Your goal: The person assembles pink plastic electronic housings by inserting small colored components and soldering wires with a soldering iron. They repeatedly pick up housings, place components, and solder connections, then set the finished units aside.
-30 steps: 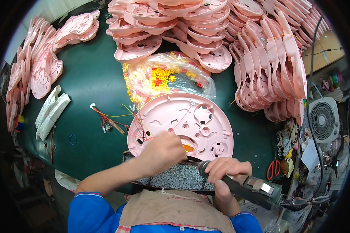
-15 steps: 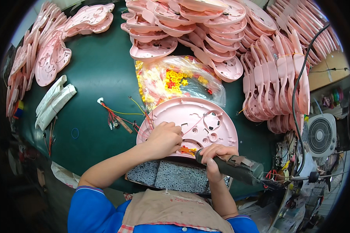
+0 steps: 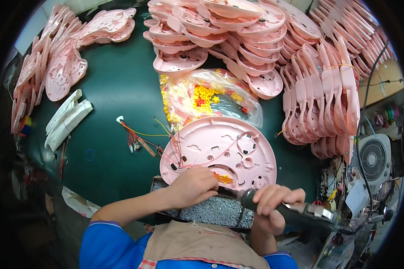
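Observation:
A pink plastic shell [image 3: 195, 135], rounded with bosses and slots inside, lies in front of me. Red wires run across it, and an orange strip with yellow pieces [image 3: 224, 178] sits in its near recess. My right hand [image 3: 274, 204] is wrapped around a dark power screwdriver [image 3: 300, 214], held slanting with its tip to the left. At that tip, over the shell's near edge, my left hand [image 3: 195, 184] is closed with fingers pinched; what they hold is hidden. Below both hands is a box of small shiny metal pieces [image 3: 202, 214], probably screws.
Behind the shell lies a clear bag of yellow and red star pieces [image 3: 206, 96]. Stacked pink shells [image 3: 179, 60] rise at the back, with more at right [image 3: 318, 98] and left [image 3: 65, 76]. Wires with a white connector [image 3: 132, 134] lie left. A fan [image 3: 373, 157] stands right.
The screwdriver has drawn back to the right and down, its tip leaving the orange strip. My left hand has moved slightly down and right, to the tip.

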{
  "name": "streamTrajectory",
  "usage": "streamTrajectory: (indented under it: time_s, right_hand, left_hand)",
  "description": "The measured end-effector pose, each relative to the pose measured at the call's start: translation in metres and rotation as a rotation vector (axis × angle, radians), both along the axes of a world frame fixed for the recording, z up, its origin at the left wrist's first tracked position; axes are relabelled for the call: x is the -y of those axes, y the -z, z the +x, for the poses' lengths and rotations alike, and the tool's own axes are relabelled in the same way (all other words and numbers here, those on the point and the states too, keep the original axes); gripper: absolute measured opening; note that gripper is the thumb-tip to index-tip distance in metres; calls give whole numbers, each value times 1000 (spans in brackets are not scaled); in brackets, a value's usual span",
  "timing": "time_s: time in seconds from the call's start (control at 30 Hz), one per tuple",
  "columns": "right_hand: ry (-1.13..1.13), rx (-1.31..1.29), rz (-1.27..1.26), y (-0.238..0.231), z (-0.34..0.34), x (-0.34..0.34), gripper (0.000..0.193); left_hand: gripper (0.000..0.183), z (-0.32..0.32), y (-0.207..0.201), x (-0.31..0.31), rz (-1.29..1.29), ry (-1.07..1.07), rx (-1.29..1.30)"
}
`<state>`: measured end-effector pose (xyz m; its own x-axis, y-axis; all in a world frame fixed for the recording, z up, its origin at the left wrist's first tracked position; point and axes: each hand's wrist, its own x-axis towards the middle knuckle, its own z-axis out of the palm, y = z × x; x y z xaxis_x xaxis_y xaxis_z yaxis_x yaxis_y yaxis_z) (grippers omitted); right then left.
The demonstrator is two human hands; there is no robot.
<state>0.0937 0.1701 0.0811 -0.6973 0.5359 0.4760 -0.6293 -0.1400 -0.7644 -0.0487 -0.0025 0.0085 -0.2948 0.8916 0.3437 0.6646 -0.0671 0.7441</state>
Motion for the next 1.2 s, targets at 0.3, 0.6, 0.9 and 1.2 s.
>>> streamTrajectory:
  time_s: [0.3,0.6,0.9,1.2]
  right_hand:
    - [-91,15,0,-3,11,6,42]
    - [-100,14,-4,-4,7,12,41]
    - [-87,-9,24,-10,4,10,38]
    - [-26,105,23,-14,1,16,39]
  left_hand:
    - [22,10,11,5,227,81,-103]
    - [21,19,7,12,199,53,208]
    - [30,21,4,11,196,0,312]
    - [26,25,12,7,327,-61,-173]
